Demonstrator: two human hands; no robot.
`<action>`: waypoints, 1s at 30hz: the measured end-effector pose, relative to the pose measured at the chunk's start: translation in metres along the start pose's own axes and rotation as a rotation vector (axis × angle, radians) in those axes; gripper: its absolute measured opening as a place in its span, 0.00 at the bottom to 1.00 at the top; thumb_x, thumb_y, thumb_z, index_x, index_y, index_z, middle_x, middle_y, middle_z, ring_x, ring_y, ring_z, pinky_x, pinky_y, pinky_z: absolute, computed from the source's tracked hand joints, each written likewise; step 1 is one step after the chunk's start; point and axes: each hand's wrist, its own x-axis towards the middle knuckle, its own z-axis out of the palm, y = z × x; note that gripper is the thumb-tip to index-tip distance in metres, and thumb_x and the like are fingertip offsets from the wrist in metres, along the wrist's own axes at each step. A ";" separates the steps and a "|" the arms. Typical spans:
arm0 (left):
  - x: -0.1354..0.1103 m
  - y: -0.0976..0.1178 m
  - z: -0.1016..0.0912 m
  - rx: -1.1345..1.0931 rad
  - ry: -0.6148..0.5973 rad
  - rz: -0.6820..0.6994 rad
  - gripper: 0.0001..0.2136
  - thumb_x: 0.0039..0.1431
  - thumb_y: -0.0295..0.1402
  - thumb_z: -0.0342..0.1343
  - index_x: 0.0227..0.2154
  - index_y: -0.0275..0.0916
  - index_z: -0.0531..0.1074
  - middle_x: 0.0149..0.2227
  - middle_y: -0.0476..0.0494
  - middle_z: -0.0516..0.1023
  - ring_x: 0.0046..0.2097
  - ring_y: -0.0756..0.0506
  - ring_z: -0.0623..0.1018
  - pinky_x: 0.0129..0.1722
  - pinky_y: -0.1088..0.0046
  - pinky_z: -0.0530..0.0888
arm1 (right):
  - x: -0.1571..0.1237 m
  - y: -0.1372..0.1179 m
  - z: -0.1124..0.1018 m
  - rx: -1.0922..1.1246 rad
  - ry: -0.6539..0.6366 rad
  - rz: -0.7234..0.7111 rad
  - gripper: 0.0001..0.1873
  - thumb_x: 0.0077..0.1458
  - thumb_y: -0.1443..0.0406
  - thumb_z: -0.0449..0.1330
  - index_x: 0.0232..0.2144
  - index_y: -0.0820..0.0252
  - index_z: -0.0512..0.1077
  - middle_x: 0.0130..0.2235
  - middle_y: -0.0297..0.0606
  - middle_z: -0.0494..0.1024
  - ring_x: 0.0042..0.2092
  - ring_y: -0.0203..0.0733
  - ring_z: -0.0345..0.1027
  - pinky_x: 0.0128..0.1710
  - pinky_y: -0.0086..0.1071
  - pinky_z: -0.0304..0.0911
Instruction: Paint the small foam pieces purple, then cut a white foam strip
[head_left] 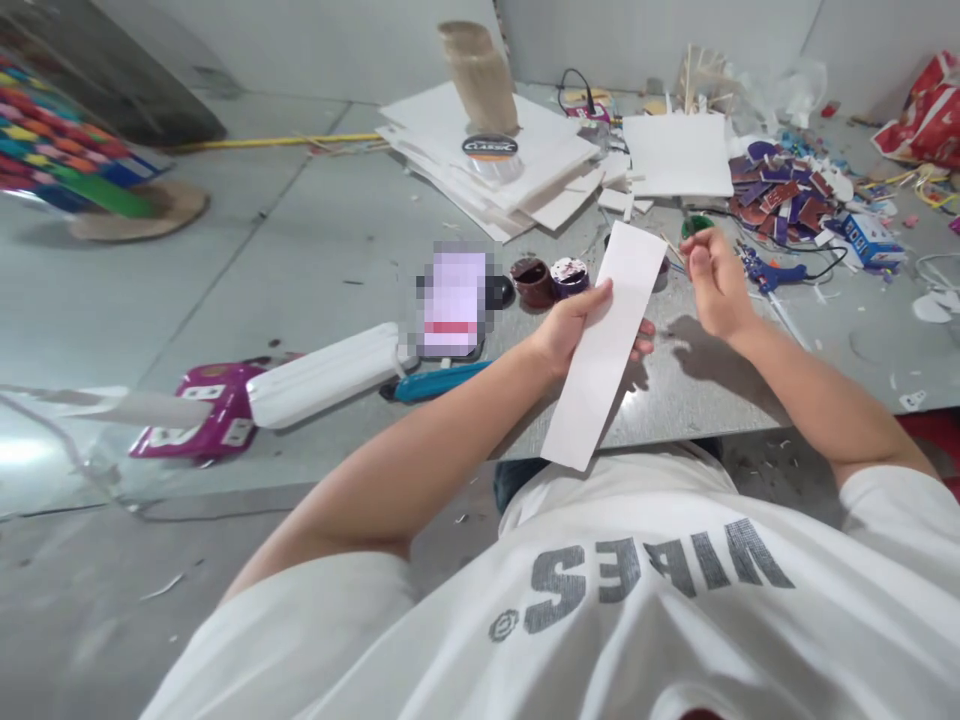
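My left hand [574, 325] grips a long white strip of board [607, 345] near its middle, thumb on top and fingers underneath. The strip runs from near my shirt up towards the far right. My right hand [712, 280] hovers just right of the strip's upper end, fingers curled loosely together and pinching what looks like a thin stick; I cannot make it out clearly. Two small paint pots [551, 280] stand just left of the strip.
A phone [452, 305], a blue cutter [439, 382] and a white folded piece [326, 375] lie to the left. A stack of white boards [495, 150] with a tape roll, more white sheets [679, 155], a blue glue gun [772, 272] and purple scraps [780, 190] lie beyond.
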 end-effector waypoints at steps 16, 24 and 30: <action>0.003 -0.002 0.000 0.336 0.211 0.297 0.27 0.49 0.55 0.81 0.36 0.39 0.79 0.28 0.47 0.83 0.24 0.49 0.78 0.23 0.74 0.74 | -0.022 0.017 0.014 -0.610 -0.083 -0.612 0.27 0.82 0.44 0.44 0.47 0.54 0.74 0.41 0.43 0.81 0.42 0.48 0.76 0.43 0.43 0.68; -0.006 -0.001 0.015 0.374 0.148 0.342 0.28 0.47 0.56 0.81 0.38 0.39 0.78 0.27 0.49 0.82 0.22 0.51 0.75 0.21 0.76 0.71 | -0.029 0.017 0.021 -0.571 -0.087 -0.687 0.25 0.82 0.45 0.48 0.47 0.54 0.76 0.40 0.43 0.79 0.41 0.49 0.75 0.43 0.46 0.72; -0.006 -0.002 0.015 0.361 0.151 0.321 0.33 0.42 0.57 0.83 0.41 0.40 0.77 0.25 0.51 0.81 0.21 0.50 0.76 0.19 0.77 0.71 | -0.027 0.024 0.022 -0.547 -0.069 -0.767 0.22 0.82 0.47 0.51 0.49 0.53 0.76 0.38 0.40 0.79 0.39 0.47 0.73 0.40 0.43 0.70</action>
